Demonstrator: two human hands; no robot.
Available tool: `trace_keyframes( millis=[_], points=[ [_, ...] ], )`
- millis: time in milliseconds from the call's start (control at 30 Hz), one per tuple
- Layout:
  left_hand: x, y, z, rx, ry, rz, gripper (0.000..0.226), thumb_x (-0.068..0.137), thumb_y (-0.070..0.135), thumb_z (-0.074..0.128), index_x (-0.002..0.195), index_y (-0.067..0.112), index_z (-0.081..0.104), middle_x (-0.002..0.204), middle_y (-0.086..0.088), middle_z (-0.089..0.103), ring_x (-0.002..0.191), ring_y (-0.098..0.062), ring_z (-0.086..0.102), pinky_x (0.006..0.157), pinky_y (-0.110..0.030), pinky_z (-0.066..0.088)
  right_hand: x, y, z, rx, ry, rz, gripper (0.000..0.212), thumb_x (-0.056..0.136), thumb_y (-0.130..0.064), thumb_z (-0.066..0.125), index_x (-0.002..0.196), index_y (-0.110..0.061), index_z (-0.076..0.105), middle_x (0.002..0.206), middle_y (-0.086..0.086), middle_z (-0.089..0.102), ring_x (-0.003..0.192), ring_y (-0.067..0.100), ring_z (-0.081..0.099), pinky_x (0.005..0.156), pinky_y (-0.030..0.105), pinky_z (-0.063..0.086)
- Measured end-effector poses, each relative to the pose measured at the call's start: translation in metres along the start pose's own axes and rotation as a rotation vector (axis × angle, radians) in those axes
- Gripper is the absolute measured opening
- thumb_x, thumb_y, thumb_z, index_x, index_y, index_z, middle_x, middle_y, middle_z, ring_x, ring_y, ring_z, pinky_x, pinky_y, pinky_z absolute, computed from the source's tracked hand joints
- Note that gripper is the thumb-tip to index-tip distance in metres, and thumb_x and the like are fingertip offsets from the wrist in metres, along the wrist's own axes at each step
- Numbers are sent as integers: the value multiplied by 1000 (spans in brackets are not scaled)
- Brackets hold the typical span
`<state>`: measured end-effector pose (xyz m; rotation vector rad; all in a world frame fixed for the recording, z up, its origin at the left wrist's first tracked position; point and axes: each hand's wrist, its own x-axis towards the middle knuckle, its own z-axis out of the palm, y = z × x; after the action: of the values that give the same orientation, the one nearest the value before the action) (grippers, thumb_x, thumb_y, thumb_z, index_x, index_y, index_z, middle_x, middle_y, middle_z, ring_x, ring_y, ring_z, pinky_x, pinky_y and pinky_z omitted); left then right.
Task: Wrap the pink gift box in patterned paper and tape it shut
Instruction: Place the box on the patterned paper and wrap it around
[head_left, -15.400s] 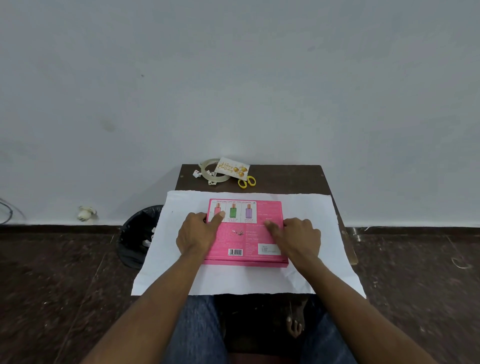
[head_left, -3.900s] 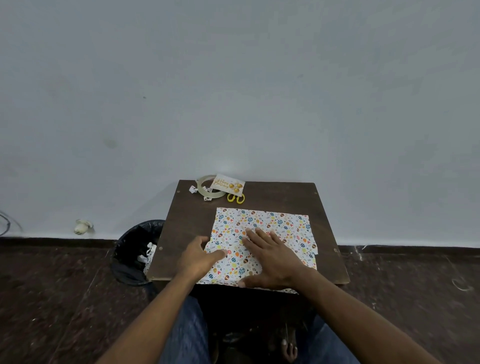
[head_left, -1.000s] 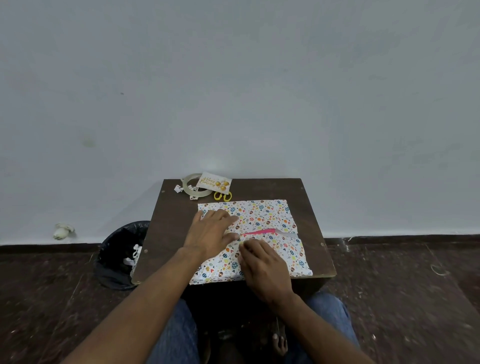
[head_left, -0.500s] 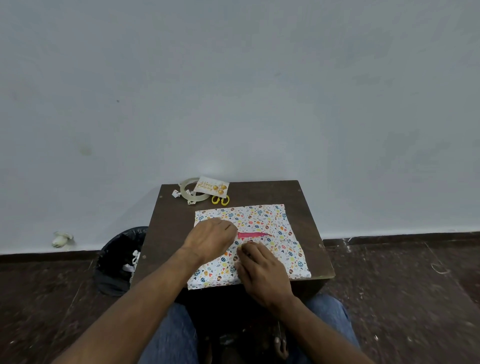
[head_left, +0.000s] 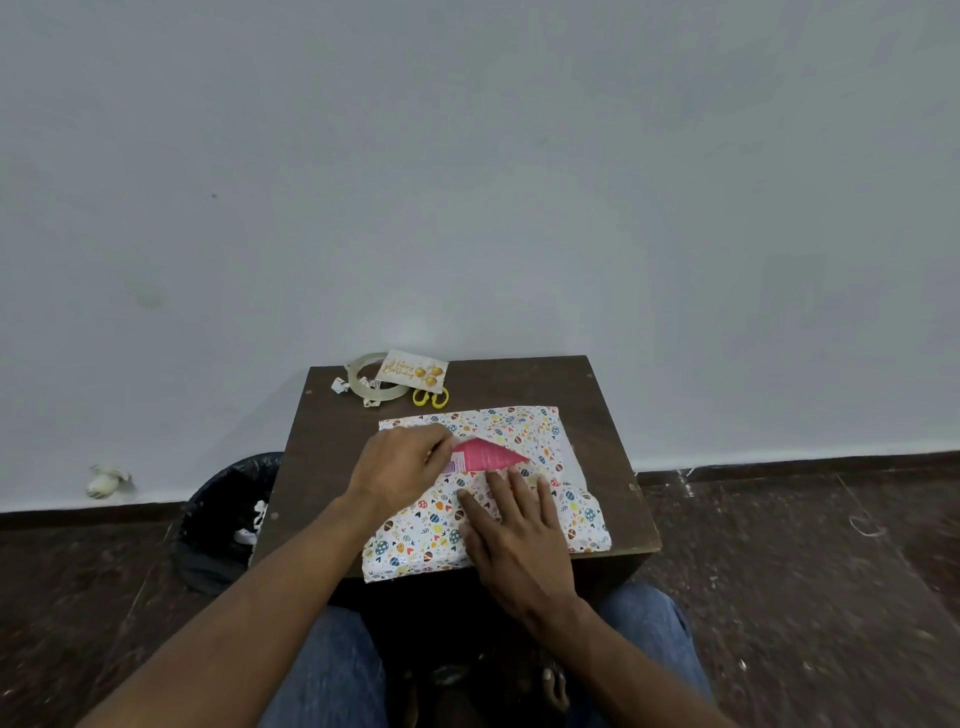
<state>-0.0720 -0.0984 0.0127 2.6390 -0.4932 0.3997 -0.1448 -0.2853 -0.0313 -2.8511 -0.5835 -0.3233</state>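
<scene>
Since half a second ago the pink gap has widened: the far flap has slid back and more of the pink gift box (head_left: 488, 456) shows as a wedge between the two flaps of patterned paper (head_left: 566, 512). The right hand (head_left: 511, 525) went from knuckled to flat, fingers straight, pressing the near flap onto the box top. The left hand (head_left: 400, 462) sits at the wedge's left end, fingers curled; it looks to pinch the far flap's edge, but the contact is hidden.

The box lies mid-surface (head_left: 332, 441), under the paper.

To do this step well, I think: keep the right palm down as an anchor, pull the far flap taut toward the body until it overlaps the near edge and no pink shows, square the seam, then tape. The tape roll (head_left: 371, 384) and scissors (head_left: 430, 398) are at the far left corner, under a birthday card (head_left: 413, 370), so one hand must let go. Risk: the flap springs back.
</scene>
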Motion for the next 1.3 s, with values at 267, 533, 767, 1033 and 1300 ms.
trace_keyframes(
  millis=[267,533,767,1033,1300],
  points=[
    [34,13,-24,106,17,-67,25,101,35,48,104,20,67,83,2,70,73,-19,64,64,-34,51,-7,0,-8,-50,-270,-28,70,96,-72,23,147,-29,43,148,5,49,137,27,46,108,49,22],
    [29,16,-26,153,-41,-92,27,103,39,43,107,23,64,87,2,69,79,-20,63,68,-34,50,12,-4,-9,56,-238,146,82,92,-78,12,157,-30,-1,156,0,-21,150,25,-16,115,47,-21],
    [63,18,-24,58,64,-235,29,102,38,43,97,16,63,77,-2,68,70,-25,63,63,-37,51,16,-14,-11,17,-353,169,80,93,-76,7,155,-30,-14,161,4,-26,148,25,-25,114,52,-21],
    [26,4,-21,231,-89,33,31,104,42,35,102,24,60,82,5,66,73,-20,62,65,-34,49,16,-14,-8,62,-266,203,84,89,-77,2,157,-28,-7,162,2,-19,150,22,-19,115,49,-22],
    [-1,-5,7,312,147,185,38,97,40,35,79,23,63,53,9,58,37,-15,50,37,-21,32,21,-25,0,86,-149,332,81,93,-73,11,158,-25,3,163,3,-10,152,21,-9,115,53,-18]
  ],
)
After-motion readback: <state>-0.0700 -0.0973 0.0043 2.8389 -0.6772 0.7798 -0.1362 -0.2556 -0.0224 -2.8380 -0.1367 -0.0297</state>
